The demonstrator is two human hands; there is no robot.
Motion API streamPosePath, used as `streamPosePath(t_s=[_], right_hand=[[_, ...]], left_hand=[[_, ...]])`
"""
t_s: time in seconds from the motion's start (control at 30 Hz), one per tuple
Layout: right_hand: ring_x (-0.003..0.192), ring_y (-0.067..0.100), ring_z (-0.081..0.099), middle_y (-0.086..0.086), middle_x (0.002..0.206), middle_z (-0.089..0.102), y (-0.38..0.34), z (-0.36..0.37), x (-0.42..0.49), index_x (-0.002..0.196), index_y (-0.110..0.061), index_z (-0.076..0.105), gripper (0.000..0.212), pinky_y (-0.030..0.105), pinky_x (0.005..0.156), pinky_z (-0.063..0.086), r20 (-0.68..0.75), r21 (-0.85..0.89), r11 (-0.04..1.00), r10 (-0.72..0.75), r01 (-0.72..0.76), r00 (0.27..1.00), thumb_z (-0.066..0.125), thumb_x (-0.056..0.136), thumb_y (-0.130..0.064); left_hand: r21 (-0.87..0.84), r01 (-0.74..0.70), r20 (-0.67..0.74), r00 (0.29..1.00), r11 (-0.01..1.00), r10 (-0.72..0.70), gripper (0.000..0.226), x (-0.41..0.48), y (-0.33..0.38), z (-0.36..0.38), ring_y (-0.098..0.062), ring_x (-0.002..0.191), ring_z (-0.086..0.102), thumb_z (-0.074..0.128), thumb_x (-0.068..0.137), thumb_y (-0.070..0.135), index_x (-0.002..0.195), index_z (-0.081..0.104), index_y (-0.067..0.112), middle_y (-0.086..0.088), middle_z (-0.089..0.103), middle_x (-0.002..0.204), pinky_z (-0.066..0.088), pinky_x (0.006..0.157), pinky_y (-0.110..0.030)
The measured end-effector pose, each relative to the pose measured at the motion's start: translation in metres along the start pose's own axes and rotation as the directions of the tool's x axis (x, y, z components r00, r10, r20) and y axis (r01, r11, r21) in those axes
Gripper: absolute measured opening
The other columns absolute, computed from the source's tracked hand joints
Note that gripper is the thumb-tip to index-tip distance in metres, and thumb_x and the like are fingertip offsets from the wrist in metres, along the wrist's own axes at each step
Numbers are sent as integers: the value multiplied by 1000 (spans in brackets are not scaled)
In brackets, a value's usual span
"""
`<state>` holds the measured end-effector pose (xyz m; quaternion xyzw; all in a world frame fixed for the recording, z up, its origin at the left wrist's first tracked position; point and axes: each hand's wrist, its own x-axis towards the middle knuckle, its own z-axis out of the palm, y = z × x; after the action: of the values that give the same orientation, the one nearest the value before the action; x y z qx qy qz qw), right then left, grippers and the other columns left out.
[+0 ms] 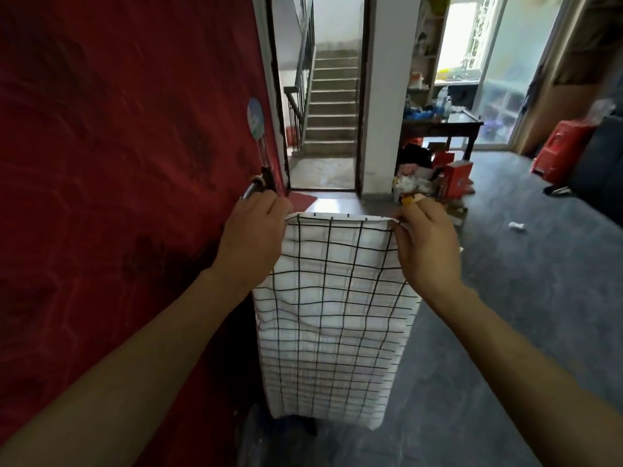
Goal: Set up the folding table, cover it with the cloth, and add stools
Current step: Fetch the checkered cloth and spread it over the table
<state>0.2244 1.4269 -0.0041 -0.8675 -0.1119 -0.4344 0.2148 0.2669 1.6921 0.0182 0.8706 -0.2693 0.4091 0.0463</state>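
A white cloth (333, 318) with a black grid pattern hangs in front of me, still partly folded into a long panel. My left hand (253, 241) pinches its upper left corner. My right hand (424, 244) pinches the upper right corner. Both arms are stretched forward, and the cloth's top edge runs taut between the hands. Its lower end hangs near the floor. No folding table or stool shows in this view.
A large red door (118, 163) with a metal handle (256, 187) fills the left side. Ahead an open doorway leads to stairs (330, 106). A dark wooden table (441, 124) with clutter and red boxes (455, 178) stand at right. Grey floor (505, 298) spreads to the right.
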Motion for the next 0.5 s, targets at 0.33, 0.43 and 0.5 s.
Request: streamPosePath(t_s=[0.33,0.43,0.5], right_hand=[[86,33,55,14,95,61,-53,-115,-56,104,-4,69,17,44,71,46,-43,-204,974,94,-101,995,58,90,-2],[86,34,57,16,96,63,-70,-149,-83,100,-2,70,14,48,72,47,-12,-240,965,108,-108,994,60,90,-1],[84,35,57,16,94,63,-75,-176,-101,96,-1,70,11,48,71,48,-4,-266,958,115,-112,993,62,89,1]], left_hand=[[-159,-42,-67,997,986,32,12,-46,66,-69,-22,78,49,65,84,3,89,58,11,-4,54,86,36,72,-31],[-235,-37,-93,996,971,15,15,-64,86,-82,-23,78,49,67,81,1,88,58,10,-5,54,85,30,71,-27],[-294,-69,-97,994,953,42,15,-69,105,-92,-26,81,52,66,81,1,90,59,10,-6,55,88,39,72,-35]])
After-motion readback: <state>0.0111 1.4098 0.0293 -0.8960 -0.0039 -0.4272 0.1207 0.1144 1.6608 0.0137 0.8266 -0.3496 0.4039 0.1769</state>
